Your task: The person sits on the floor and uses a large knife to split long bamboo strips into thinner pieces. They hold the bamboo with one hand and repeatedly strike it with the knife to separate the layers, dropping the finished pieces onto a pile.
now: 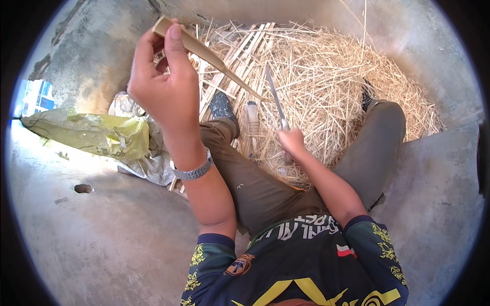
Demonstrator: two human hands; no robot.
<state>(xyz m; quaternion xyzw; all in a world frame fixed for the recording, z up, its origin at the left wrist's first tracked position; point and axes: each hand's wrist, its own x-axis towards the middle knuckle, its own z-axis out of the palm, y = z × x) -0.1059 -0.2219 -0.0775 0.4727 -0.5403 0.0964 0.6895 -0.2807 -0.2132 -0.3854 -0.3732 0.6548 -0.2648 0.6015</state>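
Note:
My left hand [171,81], with a metal watch on its wrist, is raised at the upper left. Its thumb and fingers pinch the wide end of a pale bamboo strip [206,53], which slants down to the right and narrows toward its tip. My right hand [291,142] is closed around the handle of a knife [276,97], its long narrow blade pointing up and away from me. The strip's thin end lies close to the blade; whether they touch I cannot tell. Below both spreads a heap of straw-like bamboo shavings [321,71].
Between my legs lies a short object with a pale top and wrapped body [252,120]. Several split bamboo strips [237,56] lie beyond my left foot. A yellowish plastic sack [102,135] rests at the left, near a hole [83,188] in the concrete. A concrete wall [413,30] stands behind the heap.

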